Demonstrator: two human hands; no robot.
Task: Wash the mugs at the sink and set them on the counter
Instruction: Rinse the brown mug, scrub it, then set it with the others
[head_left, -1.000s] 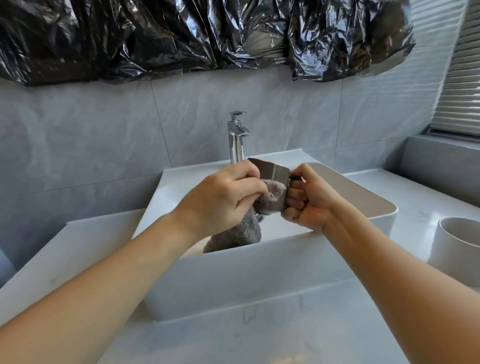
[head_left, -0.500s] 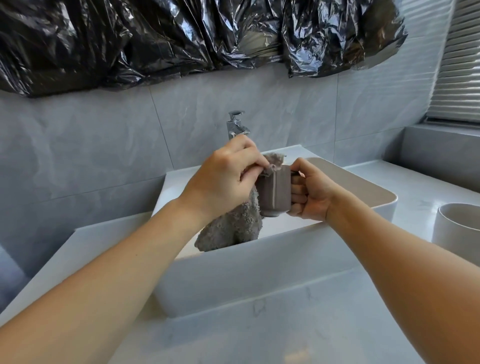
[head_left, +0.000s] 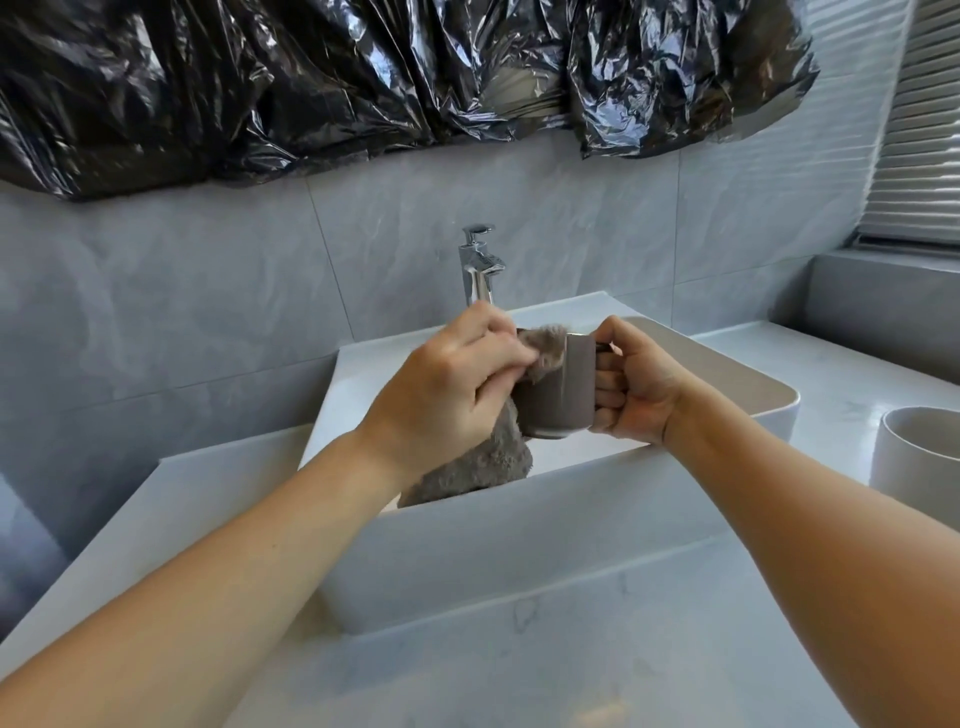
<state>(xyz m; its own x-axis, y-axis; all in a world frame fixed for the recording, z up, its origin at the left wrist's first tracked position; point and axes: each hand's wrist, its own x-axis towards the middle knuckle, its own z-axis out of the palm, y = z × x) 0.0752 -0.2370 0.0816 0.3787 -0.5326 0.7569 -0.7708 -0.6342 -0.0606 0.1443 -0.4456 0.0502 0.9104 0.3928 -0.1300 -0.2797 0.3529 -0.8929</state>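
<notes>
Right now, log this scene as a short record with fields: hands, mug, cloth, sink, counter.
left hand: grips the cloth against the mug's rim
right hand: grips the mug by its handle
mug: grey-brown, upright, held over the sink
cloth: grey, fluffy, tucked over the rim, rest hanging down into the basin
sink: white, rectangular
tap: chrome, behind the hands; no water visible
counter: pale marble
white mug: on the counter at right, partly cut off by the frame edge

White mug (head_left: 919, 452) cut off right.
</notes>
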